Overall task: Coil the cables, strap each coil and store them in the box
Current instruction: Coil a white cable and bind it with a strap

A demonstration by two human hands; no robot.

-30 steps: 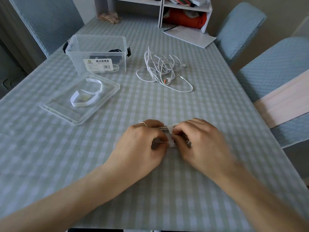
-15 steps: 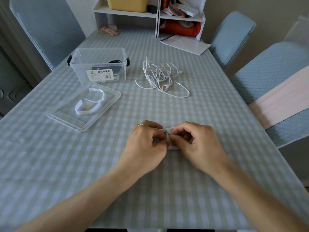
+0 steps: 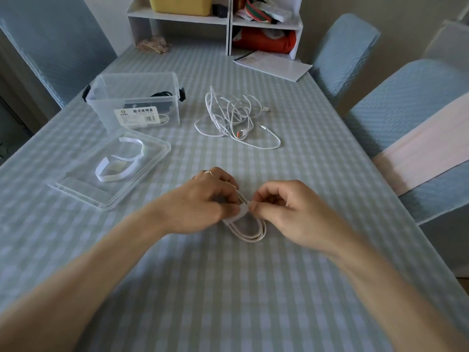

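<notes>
lid [image 3: 152, 158] and loose cables [image 3: 233, 115] flank box [image 3: 137, 97]

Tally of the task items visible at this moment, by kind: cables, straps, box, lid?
Cables: 4 – coil in hands, tangled pile, two coils in box
Loose straps on lid: 2
Box: 1
Lid: 1
Total: 8

White cables [image 3: 234, 115], clear box [image 3: 137, 97], blue-green checked tablecloth [image 3: 317, 153], yellow bin [image 3: 180, 5].
</notes>
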